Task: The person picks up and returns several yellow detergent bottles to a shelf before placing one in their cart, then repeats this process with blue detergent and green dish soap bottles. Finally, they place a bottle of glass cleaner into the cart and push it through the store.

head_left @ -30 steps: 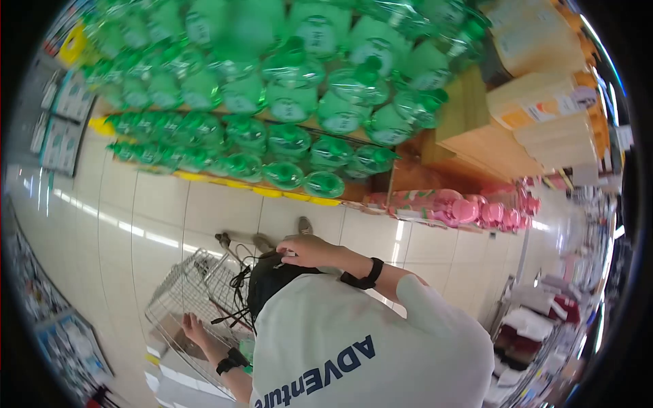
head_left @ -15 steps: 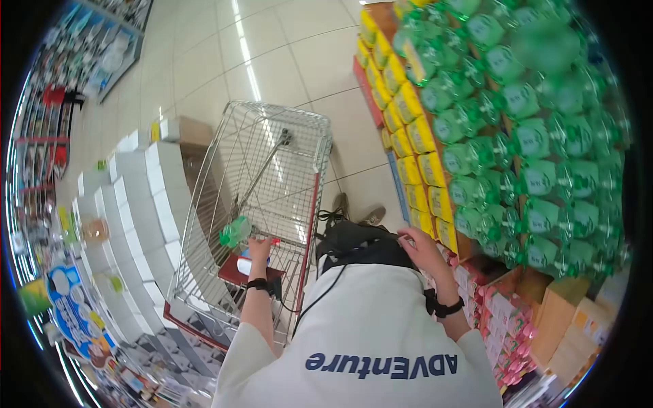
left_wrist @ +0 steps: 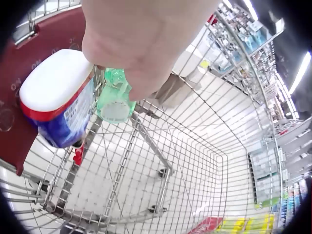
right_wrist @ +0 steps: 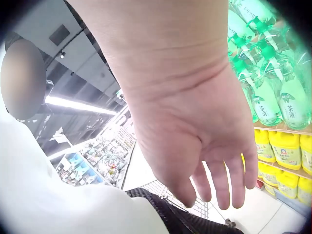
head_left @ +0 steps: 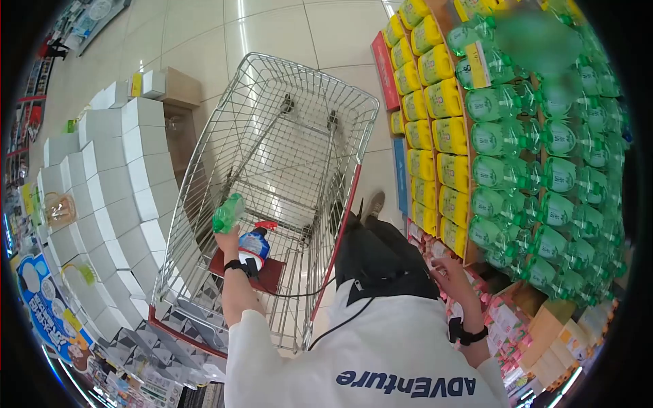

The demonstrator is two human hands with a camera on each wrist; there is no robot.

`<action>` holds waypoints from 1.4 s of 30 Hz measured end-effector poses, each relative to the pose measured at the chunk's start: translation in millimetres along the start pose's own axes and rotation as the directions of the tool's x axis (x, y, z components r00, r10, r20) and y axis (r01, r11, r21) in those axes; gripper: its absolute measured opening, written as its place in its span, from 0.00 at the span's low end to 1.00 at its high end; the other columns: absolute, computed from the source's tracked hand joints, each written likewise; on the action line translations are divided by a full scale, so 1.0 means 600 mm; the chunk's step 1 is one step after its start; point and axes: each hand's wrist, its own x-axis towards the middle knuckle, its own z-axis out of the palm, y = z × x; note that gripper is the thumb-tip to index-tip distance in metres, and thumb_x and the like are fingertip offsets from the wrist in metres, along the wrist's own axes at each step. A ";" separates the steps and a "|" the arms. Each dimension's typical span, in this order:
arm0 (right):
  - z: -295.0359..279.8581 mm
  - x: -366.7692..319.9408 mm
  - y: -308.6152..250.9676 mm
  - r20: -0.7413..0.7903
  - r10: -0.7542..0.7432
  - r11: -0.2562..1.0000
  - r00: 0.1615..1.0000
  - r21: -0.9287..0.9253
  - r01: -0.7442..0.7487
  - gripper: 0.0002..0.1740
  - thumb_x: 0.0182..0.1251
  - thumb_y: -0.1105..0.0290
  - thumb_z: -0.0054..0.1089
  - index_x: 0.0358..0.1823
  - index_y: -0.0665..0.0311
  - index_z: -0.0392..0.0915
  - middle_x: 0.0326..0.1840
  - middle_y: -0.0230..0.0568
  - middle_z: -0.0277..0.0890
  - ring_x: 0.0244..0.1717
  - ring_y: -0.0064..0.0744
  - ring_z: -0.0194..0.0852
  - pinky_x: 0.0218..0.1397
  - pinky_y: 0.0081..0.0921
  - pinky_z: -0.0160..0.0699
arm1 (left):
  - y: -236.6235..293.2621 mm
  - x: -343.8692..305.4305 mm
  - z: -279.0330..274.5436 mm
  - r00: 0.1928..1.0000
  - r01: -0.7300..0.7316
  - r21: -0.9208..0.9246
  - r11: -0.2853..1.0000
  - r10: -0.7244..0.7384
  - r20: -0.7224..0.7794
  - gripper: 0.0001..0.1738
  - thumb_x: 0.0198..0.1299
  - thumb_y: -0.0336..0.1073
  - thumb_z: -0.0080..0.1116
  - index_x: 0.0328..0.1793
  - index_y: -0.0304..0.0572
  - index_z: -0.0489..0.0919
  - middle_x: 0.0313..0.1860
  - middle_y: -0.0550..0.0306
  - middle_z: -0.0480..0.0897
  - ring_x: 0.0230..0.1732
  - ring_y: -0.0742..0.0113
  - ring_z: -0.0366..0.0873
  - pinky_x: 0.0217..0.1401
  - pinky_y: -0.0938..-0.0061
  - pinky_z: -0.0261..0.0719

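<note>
Left hand [head_left: 229,239] grips the green bottle [head_left: 228,212], fingers wrapped round its body. In the head view the bottle tilts up and left out of the fist, over the near-left corner of the cart [head_left: 307,73]. In the left wrist view the left hand [left_wrist: 146,39] covers most of the green bottle [left_wrist: 114,100]; only the capped end pokes out below it, above the wire basket of the cart [left_wrist: 195,161]. Just beside the bottle a spray bottle [head_left: 254,245] lies on the red flap [head_left: 271,277] at the handle end: blue label, white end, red trigger. In the wrist view the spray bottle [left_wrist: 57,100] sits next to the green one; can't tell if they touch. Right hand [head_left: 450,273] is slack, fingers loosely extended and apart, holding nothing. The right wrist view shows the right hand [right_wrist: 195,141] palm-on with fingers hanging down. It hangs by the right side of the black bag [head_left: 381,258] at the person's front, near the pink packs [head_left: 502,314] low on the shelf; contact with either not clear. Shelf [head_left: 469,253] on the right carries rows of green bottles [head_left: 537,156] and yellow jugs [head_left: 435,102]. Stack of white boxes [head_left: 115,170] stands left of the cart. Black band on each wrist.
</note>
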 end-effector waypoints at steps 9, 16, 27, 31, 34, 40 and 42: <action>0.042 0.008 0.022 0.057 0.160 0.985 0.985 -0.080 -0.156 0.16 0.67 0.68 0.63 0.53 0.66 0.79 0.48 0.48 0.82 0.49 0.45 0.82 0.54 0.36 0.78 | -0.002 0.039 0.001 0.991 -0.126 -0.080 0.989 0.122 -0.059 0.38 0.43 0.34 0.79 0.63 0.35 0.75 0.52 0.44 0.84 0.52 0.53 0.82 0.56 0.62 0.78; 0.013 0.017 -0.015 0.017 -0.004 0.996 1.000 -0.093 0.006 0.15 0.67 0.68 0.63 0.53 0.65 0.78 0.47 0.46 0.82 0.49 0.45 0.82 0.52 0.36 0.79 | 0.098 -0.001 0.015 0.939 -0.273 0.078 0.959 0.283 -0.193 0.31 0.37 0.40 0.81 0.48 0.33 0.83 0.45 0.44 0.86 0.45 0.50 0.85 0.52 0.59 0.79; 0.009 0.035 -0.087 -0.319 -0.491 0.864 0.811 -0.059 0.500 0.23 0.60 0.69 0.66 0.58 0.60 0.76 0.56 0.48 0.78 0.57 0.52 0.77 0.61 0.42 0.77 | 0.406 -0.318 -0.151 0.921 -0.362 -0.371 0.855 0.389 -0.003 0.46 0.53 0.29 0.72 0.76 0.35 0.57 0.63 0.47 0.74 0.60 0.57 0.74 0.66 0.63 0.71; -0.024 0.008 -0.159 -0.465 -0.767 0.631 0.442 -0.415 0.656 0.31 0.60 0.65 0.60 0.68 0.54 0.70 0.72 0.47 0.64 0.71 0.50 0.64 0.71 0.47 0.67 | 0.599 -0.497 -0.102 0.766 -0.287 -0.643 0.710 0.574 0.291 0.45 0.51 0.29 0.70 0.75 0.35 0.61 0.61 0.51 0.76 0.58 0.63 0.76 0.63 0.69 0.74; -0.025 -0.017 -0.144 -0.611 -0.724 0.665 0.320 -0.495 0.559 0.40 0.52 0.64 0.70 0.70 0.47 0.68 0.70 0.45 0.64 0.72 0.51 0.62 0.73 0.50 0.64 | 0.659 -0.571 -0.020 0.556 -0.266 -0.589 0.763 0.621 0.553 0.43 0.52 0.34 0.71 0.74 0.34 0.64 0.59 0.53 0.77 0.57 0.64 0.77 0.61 0.70 0.75; -0.041 -0.062 0.021 -0.878 -0.373 0.921 0.300 -0.310 0.237 0.43 0.47 0.67 0.68 0.70 0.56 0.67 0.67 0.44 0.67 0.71 0.54 0.63 0.73 0.55 0.63 | 0.742 -0.760 0.124 0.219 -0.258 -0.467 0.846 0.522 0.824 0.47 0.53 0.36 0.75 0.75 0.35 0.60 0.59 0.55 0.76 0.59 0.65 0.75 0.61 0.70 0.75; -0.046 -0.093 0.090 -0.886 -0.291 0.947 0.361 -0.212 0.241 0.43 0.46 0.68 0.68 0.70 0.59 0.67 0.69 0.45 0.67 0.72 0.52 0.63 0.74 0.54 0.63 | 0.749 -0.782 0.181 -0.127 -0.500 -0.441 0.746 0.440 0.889 0.43 0.53 0.36 0.76 0.71 0.37 0.63 0.60 0.55 0.74 0.59 0.66 0.74 0.60 0.70 0.75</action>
